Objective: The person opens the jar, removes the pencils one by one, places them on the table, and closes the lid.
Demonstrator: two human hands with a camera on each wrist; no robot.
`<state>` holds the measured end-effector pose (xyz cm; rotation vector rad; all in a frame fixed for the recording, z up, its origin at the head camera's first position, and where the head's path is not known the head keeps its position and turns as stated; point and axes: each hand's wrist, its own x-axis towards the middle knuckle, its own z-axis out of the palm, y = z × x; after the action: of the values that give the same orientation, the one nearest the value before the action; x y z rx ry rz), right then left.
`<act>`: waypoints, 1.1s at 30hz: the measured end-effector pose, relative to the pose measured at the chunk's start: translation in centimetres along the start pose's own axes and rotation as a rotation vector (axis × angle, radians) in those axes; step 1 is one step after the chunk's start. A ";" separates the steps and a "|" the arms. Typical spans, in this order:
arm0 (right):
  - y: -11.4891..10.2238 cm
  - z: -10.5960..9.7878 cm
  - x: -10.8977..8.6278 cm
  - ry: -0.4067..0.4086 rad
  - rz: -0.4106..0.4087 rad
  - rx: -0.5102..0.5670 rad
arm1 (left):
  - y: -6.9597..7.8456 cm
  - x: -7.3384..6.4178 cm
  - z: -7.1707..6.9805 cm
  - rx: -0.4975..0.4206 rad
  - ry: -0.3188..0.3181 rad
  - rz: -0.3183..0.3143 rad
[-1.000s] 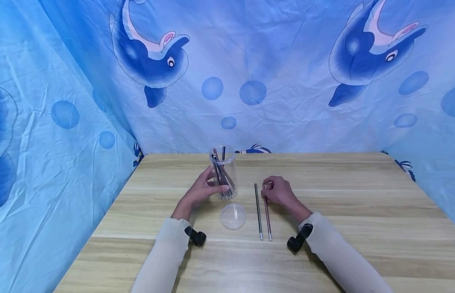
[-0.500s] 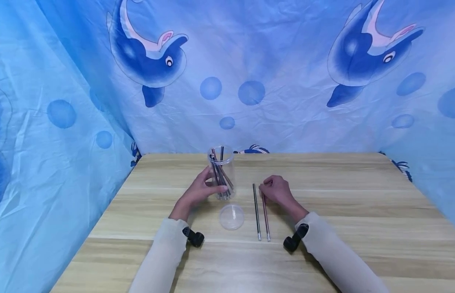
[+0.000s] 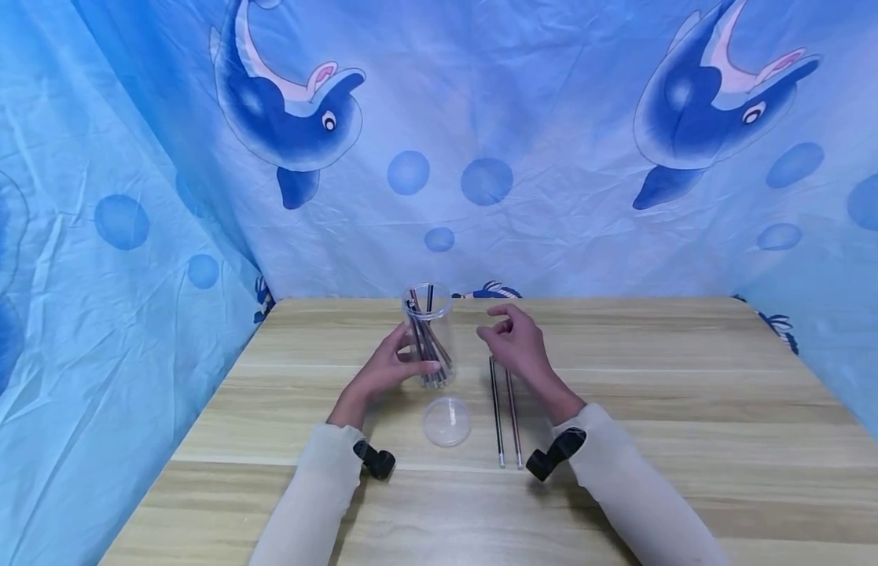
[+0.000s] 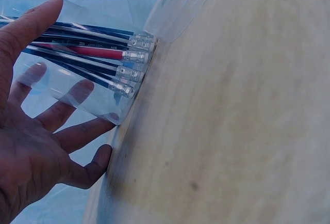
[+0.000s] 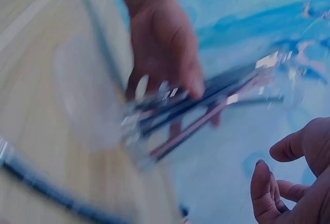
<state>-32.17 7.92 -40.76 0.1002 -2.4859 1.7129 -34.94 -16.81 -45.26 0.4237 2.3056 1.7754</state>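
Observation:
My left hand (image 3: 385, 368) grips the lower side of a clear plastic jar (image 3: 446, 334) that stands upright on the table. Inside it several pencils (image 4: 103, 53) lean at angles, their eraser ends down, as the left wrist view shows. My right hand (image 3: 518, 339) hovers to the right of the jar, thumb and fingers bent and apart, holding nothing. Below that hand two pencils lie side by side on the table: a dark pencil (image 3: 497, 413) and a reddish pencil (image 3: 512, 417). Part of the reddish one's far end is hidden by the hand.
A clear round lid (image 3: 447, 422) lies on the wooden table (image 3: 693, 409) in front of the jar, left of the two pencils. Blue dolphin-print cloth (image 3: 552, 157) hangs behind the table and along its sides.
My right hand has let go of the reddish pencil's far end and moved up, away and slightly left. The left hand and jar hold their place.

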 end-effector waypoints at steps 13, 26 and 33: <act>-5.2 2.5 -1.5 0.082 -0.249 -0.058 | 0.0 0.0 0.1 0.019 0.003 0.020; -6.7 5.0 -1.8 0.136 -0.266 -0.130 | 0.0 0.1 0.0 0.027 -0.026 0.032; -6.9 6.2 -1.7 0.186 -0.264 -0.174 | -0.1 0.0 -0.1 0.047 -0.013 0.040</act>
<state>-30.00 -0.36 -36.83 0.2298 -2.3510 1.3343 -35.00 -16.92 -45.31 0.4916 2.3493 1.7341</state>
